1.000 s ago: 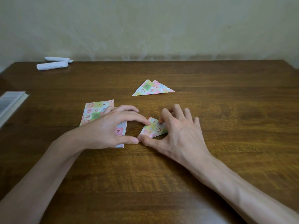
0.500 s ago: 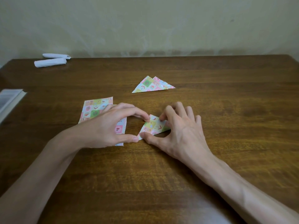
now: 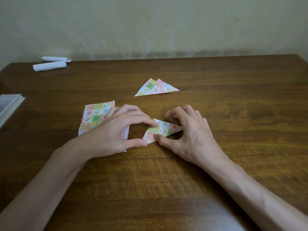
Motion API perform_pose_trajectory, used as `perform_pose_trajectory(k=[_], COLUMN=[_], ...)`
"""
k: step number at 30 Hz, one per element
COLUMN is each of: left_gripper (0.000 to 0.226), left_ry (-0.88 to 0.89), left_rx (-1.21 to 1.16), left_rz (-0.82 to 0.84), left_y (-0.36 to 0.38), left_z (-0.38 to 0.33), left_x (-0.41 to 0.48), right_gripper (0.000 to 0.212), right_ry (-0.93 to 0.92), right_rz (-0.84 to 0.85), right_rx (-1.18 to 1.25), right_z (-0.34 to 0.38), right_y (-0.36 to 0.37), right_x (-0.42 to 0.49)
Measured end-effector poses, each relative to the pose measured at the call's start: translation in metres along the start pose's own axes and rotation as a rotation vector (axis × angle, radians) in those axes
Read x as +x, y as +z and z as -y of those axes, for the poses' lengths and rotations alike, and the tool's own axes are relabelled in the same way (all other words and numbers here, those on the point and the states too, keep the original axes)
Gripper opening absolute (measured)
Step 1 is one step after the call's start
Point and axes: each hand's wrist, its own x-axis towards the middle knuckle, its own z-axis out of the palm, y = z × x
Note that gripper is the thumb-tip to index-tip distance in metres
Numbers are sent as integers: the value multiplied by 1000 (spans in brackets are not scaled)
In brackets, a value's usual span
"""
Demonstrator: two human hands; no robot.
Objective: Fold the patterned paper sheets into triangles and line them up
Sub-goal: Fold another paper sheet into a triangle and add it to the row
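Left hand and right hand, fingers curled, pinch folded paper between them. Flat sheets under left palm; finished triangles beyond the fingertips

On the table, a fold lies between left hand and right hand. Sheets lie left of it, partly under the left hand; two overlapping triangles behind. Rolls sit back left, a book at the left edge.

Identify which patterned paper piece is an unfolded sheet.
The flat rectangular sheet under the left hand; the held piece and far triangles are folded.
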Motion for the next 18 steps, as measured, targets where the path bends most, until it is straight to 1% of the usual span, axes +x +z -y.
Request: perform_pose_trajectory(k=[2, 5, 10, 14, 18], left_gripper=[38, 36, 37, 36, 34], left_ry=[48, 43, 40, 63, 67], left_rx=[28, 25, 24, 26, 36], left_rz=[20, 30, 40, 32, 35], left_y=[1, 1, 2, 2, 4], left_z=[2, 3, 6, 7, 9], left_x=[2, 3, 3, 3, 3], right_gripper=[66, 69, 63, 61, 64], right_ry=[-6, -19, -11, -54, -68], right_rz=[14, 31, 50, 54, 123], right_rx=[18, 10, 154, 165, 172], right_z=[-2, -1, -12, -15, -22], right_y=[-2, -4, -11, -11, -21], right_x=[1, 2, 8, 9, 11])
